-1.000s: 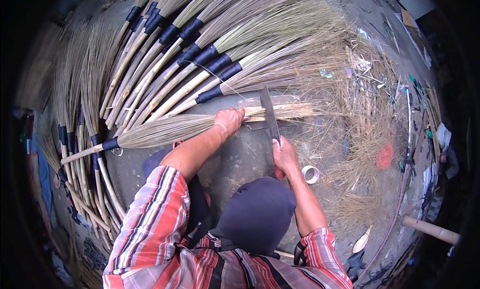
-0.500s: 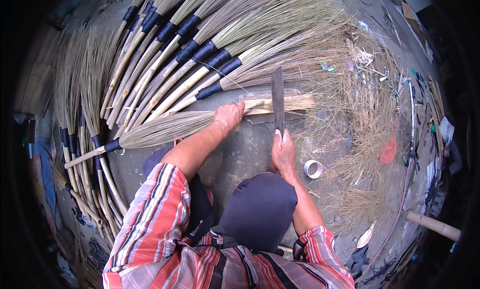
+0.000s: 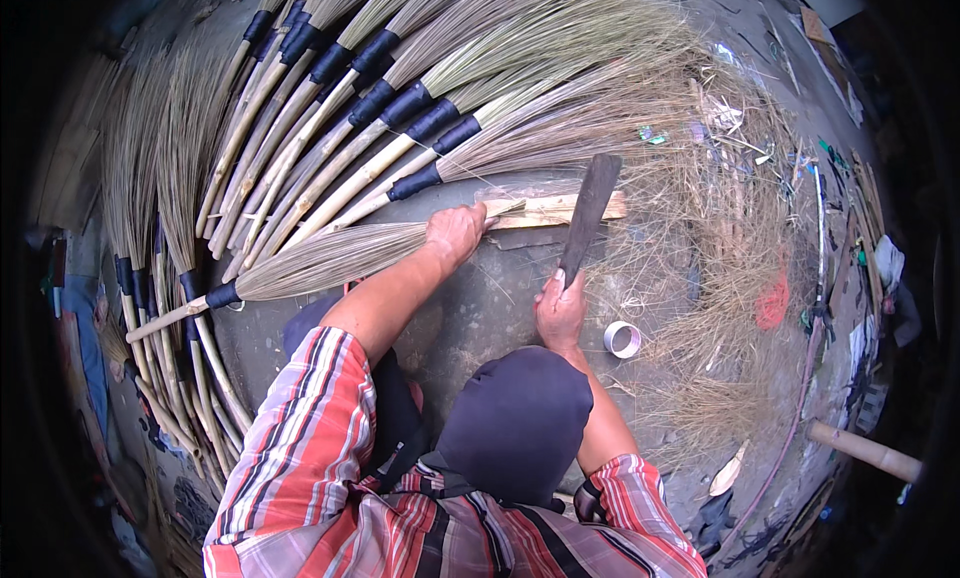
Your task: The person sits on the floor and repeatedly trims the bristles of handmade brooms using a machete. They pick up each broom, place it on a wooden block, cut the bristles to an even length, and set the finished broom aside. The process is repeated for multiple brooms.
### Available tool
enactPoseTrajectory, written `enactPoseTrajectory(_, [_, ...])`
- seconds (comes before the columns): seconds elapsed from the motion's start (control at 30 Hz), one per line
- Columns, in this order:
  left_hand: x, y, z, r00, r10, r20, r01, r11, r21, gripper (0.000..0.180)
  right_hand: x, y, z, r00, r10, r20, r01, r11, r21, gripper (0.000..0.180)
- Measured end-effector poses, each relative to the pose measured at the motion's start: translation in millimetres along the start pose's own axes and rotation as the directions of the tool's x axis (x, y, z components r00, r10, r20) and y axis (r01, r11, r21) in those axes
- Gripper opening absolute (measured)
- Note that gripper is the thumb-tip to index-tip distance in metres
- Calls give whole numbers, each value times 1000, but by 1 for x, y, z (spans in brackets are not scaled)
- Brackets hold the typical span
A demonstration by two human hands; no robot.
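My left hand (image 3: 456,233) is closed round the bristle end of a grass broom (image 3: 330,260). The broom lies slantwise, its pale stick handle and dark-bound neck pointing to the left. A few bristle tips stick out past my fingers over a split wooden block (image 3: 560,210) on the ground. In my right hand (image 3: 561,310) is a machete (image 3: 592,208), its broad dark blade leaning up and to the right. The blade passes over the block's right part as seen from here; I cannot tell whether they touch.
Finished-looking brooms (image 3: 380,168) with dark bindings fan out at the upper left, and several more stand along the left. Loose straw trimmings (image 3: 735,248) cover the right side. A white tape roll (image 3: 622,339) sits beside my right hand. At the lower right is a bamboo pole (image 3: 865,451).
The machete has swung from nearly upright to a rightward tilt, and my right hand has shifted slightly down and left. My left hand keeps its grip on the broom.
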State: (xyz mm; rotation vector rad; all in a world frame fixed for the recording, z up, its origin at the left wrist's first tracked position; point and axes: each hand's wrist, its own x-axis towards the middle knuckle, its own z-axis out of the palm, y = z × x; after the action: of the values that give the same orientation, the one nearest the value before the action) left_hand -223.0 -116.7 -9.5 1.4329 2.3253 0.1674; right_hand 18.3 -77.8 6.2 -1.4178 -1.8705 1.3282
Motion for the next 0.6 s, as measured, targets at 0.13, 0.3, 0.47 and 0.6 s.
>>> enactPoseTrajectory(0.13, [0, -1, 0, 999, -6, 33, 5, 1000, 25, 43, -3, -9, -5, 971, -34, 235, 116, 931, -346, 28])
enactPoseTrajectory(0.3, [2, 1, -2, 1000, 3, -14, -3, 1000, 21, 43, -3, -16, -11, 991, 72, 111, -60, 992, -107, 26])
enactPoseTrajectory(0.47, [-2, 3, -9, 999, -6, 36, 5, 1000, 28, 45, 1, -16, -13, 973, 31, 231, 61, 922, -382, 29])
enactPoseTrajectory(0.6, [-9, 0, -10, 993, 69, 98, -67, 997, -22, 49, 12, -22, -28, 982, 56, 181, 15, 929, -370, 30])
